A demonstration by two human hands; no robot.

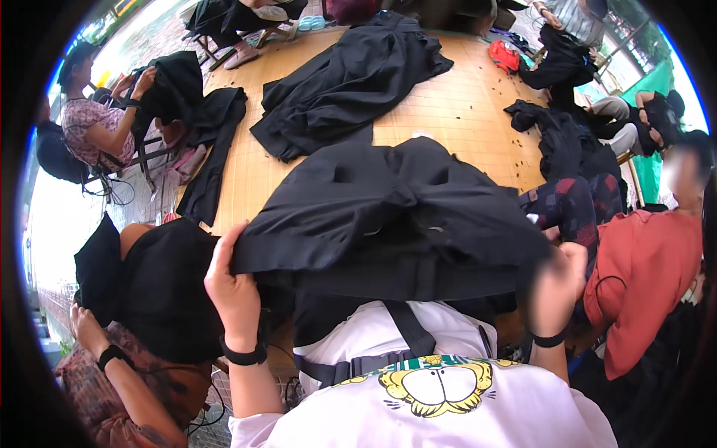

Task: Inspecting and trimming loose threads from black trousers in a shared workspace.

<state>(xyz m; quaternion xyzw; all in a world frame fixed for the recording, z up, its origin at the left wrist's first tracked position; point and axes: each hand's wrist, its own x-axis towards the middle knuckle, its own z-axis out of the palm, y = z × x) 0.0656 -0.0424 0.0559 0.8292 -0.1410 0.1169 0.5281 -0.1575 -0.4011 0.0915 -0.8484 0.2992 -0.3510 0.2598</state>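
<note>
I hold a black garment (388,216) up in front of my chest, over the near edge of a wooden table (463,112). My left hand (233,287) grips its lower left edge, thumb on top of the cloth, a black band on the wrist. My right hand (556,287) is blurred and holds the garment's lower right edge; it also wears a black wristband. The cloth is folded over itself and hangs down toward my white shirt.
A second black garment (351,82) lies spread on the table's far half, another (213,149) hangs off its left edge. Several people sit around: one at left with black cloth (160,287), one at right in a red top (646,291), others behind.
</note>
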